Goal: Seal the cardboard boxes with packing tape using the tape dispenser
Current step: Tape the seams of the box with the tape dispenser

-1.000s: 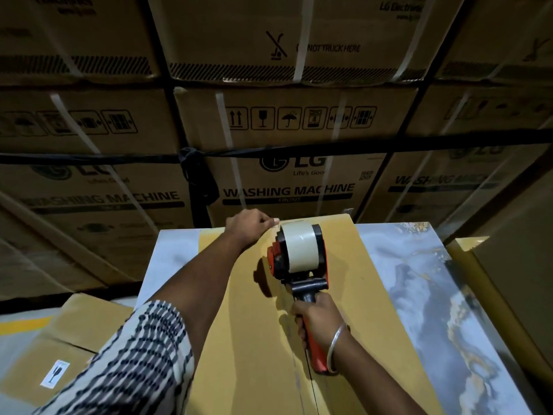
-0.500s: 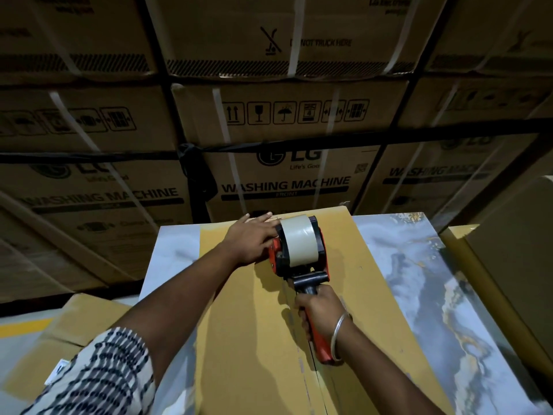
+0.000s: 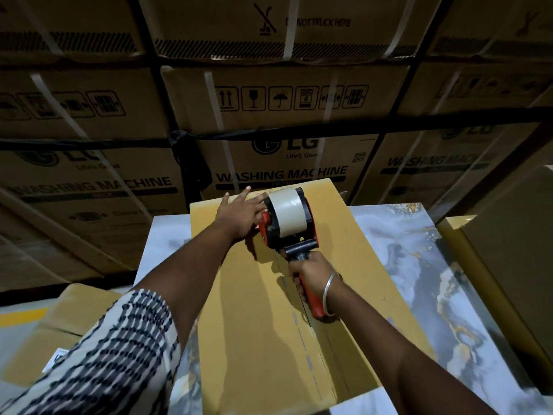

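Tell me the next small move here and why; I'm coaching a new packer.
Probably draw the tape dispenser back toward the body along the centre seam. The right hand grips its handle at the cardboard box's far end, the left hand lies flat beside it, and the seam nearer the person looks untaped.

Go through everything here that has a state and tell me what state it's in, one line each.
Flat brown cardboard box: flaps closed, lying on the marbled table; centre seam near the person looks untaped.
Red and black tape dispenser: on the box's far end, loaded with a pale tape roll.
Right hand: grips the dispenser handle.
Left hand: fingers straight, pressing the box beside the dispenser.
Stacked washing machine cartons: closed, strapped.
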A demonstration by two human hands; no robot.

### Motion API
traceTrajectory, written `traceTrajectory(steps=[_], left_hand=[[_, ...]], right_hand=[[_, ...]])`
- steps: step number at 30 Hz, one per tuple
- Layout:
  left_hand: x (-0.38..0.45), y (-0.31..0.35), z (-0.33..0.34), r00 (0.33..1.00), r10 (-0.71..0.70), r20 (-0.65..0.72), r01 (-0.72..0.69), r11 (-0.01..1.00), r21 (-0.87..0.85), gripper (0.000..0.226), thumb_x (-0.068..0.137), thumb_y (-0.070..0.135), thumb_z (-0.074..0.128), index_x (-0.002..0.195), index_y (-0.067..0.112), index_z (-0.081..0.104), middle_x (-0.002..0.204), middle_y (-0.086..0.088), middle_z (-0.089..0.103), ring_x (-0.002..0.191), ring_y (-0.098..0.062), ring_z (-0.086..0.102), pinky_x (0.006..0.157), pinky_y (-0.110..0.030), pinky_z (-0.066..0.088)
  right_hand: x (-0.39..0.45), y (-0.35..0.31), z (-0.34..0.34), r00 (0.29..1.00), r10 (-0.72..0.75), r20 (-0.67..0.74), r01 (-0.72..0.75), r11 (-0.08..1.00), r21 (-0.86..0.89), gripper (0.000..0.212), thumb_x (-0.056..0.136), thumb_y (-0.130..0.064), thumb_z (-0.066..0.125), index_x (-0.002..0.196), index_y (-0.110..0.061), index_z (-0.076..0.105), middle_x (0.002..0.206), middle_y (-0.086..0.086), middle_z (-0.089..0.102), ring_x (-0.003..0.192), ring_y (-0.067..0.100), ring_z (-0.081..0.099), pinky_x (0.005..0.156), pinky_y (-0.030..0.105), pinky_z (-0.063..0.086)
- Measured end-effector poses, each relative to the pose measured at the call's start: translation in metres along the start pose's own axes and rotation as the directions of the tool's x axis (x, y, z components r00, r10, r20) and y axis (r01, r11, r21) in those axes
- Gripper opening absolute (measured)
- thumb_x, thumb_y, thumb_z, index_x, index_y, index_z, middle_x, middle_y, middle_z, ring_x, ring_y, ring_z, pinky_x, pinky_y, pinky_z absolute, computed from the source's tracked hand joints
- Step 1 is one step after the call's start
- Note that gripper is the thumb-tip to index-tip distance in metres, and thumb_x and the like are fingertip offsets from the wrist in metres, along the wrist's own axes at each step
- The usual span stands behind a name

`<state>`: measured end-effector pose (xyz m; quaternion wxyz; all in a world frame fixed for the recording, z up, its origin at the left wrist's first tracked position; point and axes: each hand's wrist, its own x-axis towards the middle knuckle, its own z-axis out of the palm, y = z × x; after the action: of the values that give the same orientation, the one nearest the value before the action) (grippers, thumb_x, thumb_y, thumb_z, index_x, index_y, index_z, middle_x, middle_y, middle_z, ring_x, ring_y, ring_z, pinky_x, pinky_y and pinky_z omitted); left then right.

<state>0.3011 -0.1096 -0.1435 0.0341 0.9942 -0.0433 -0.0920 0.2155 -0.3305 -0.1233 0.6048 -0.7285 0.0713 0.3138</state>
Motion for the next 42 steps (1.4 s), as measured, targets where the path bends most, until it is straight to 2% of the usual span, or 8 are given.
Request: traceTrajectory(steps=[5, 12, 15, 22, 29, 36, 39, 42], left_hand=[[0.004, -0.003, 0.010, 1.000, -0.003, -0.019, 0.003, 0.999, -0.035, 0.048, 0.105, 0.056, 0.011, 0.152, 0.057, 0.006, 0.162, 0.029, 0.002, 0.154, -0.019, -0.003, 0.116, -0.065, 0.006], [-0.016, 0.010, 0.017, 0.979, 0.025, -0.202, -0.039, 0.997, -0.064, 0.048, 0.109, 0.044, 0.023, 0.156, 0.036, 0.028, 0.163, 0.012, 0.026, 0.153, -0.017, 0.013, 0.114, -0.045, 0.032], [-0.031, 0.011, 0.026, 0.967, 0.203, -0.153, -0.216, 0.974, -0.074, 0.051, 0.107, 0.047, 0.021, 0.156, 0.035, 0.027, 0.164, 0.013, 0.021, 0.153, -0.016, 0.013, 0.120, -0.050, 0.019], [-0.034, 0.013, 0.023, 0.982, 0.188, -0.008, -0.188, 0.982, -0.006, 0.090, 0.078, 0.084, -0.011, 0.156, 0.047, 0.011, 0.166, 0.017, -0.004, 0.154, -0.013, 0.002, 0.121, -0.053, 0.008], [-0.010, 0.008, 0.016, 0.997, 0.076, 0.034, -0.077, 0.997, 0.022, 0.060, 0.097, 0.069, 0.018, 0.154, 0.050, 0.013, 0.165, 0.021, -0.002, 0.154, -0.013, -0.001, 0.119, -0.061, 0.006], [0.003, 0.006, 0.014, 0.999, 0.015, 0.052, -0.016, 1.000, 0.027, 0.063, 0.095, 0.075, 0.018, 0.153, 0.053, 0.011, 0.164, 0.022, -0.005, 0.154, -0.014, -0.002, 0.115, -0.069, 0.004], [0.002, 0.005, 0.014, 0.999, 0.033, 0.028, -0.033, 0.999, -0.004, 0.059, 0.093, 0.078, 0.015, 0.149, 0.061, 0.005, 0.164, 0.022, -0.004, 0.154, -0.015, -0.002, 0.115, -0.070, 0.004], [0.003, 0.003, 0.017, 0.999, 0.044, 0.027, -0.044, 0.999, -0.011, 0.059, 0.093, 0.078, 0.014, 0.149, 0.063, 0.002, 0.164, 0.022, -0.004, 0.154, -0.016, -0.001, 0.113, -0.072, 0.004]], right_hand=[[-0.035, 0.023, -0.009, 0.999, 0.049, -0.001, -0.049, 0.998, 0.033, 0.016, 0.077, 0.001, 0.052, 0.074, -0.013, 0.044, 0.055, 0.007, 0.036, 0.044, 0.018, 0.030, 0.046, 0.025, 0.024], [-0.059, 0.039, -0.016, 0.999, 0.051, 0.000, -0.051, 0.998, 0.038, 0.017, 0.073, -0.001, 0.054, 0.068, -0.012, 0.042, 0.054, 0.008, 0.037, 0.043, 0.019, 0.032, 0.046, 0.026, 0.026], [-0.059, 0.036, -0.016, 0.999, 0.043, 0.011, -0.043, 0.999, 0.032, 0.017, 0.072, -0.001, 0.053, 0.065, -0.012, 0.042, 0.053, 0.008, 0.037, 0.042, 0.019, 0.032, 0.046, 0.026, 0.026], [-0.051, 0.034, -0.013, 0.998, 0.060, 0.009, -0.060, 0.998, 0.032, 0.020, 0.077, 0.004, 0.051, 0.069, -0.011, 0.042, 0.053, 0.007, 0.035, 0.043, 0.018, 0.031, 0.047, 0.027, 0.024], [-0.024, 0.014, -0.013, 0.998, 0.058, -0.009, -0.058, 0.998, 0.015, 0.018, 0.081, 0.003, 0.051, 0.077, -0.011, 0.040, 0.052, 0.005, 0.034, 0.041, 0.018, 0.029, 0.045, 0.024, 0.024], [-0.032, 0.016, -0.017, 0.999, 0.053, -0.012, -0.053, 0.999, 0.002, 0.022, 0.083, 0.003, 0.051, 0.068, -0.011, 0.043, 0.053, 0.006, 0.034, 0.042, 0.018, 0.028, 0.047, 0.027, 0.022], [-0.053, 0.035, -0.020, 0.998, 0.053, 0.014, -0.054, 0.997, 0.056, 0.008, 0.077, -0.001, 0.053, 0.080, -0.008, 0.053, 0.054, 0.006, 0.033, 0.043, 0.018, 0.028, 0.047, 0.028, 0.022], [-0.070, 0.047, -0.024, 0.996, 0.069, 0.049, -0.072, 0.996, 0.058, 0.020, 0.064, -0.007, 0.054, 0.085, -0.009, 0.055, 0.054, 0.007, 0.034, 0.042, 0.019, 0.030, 0.046, 0.026, 0.026]])
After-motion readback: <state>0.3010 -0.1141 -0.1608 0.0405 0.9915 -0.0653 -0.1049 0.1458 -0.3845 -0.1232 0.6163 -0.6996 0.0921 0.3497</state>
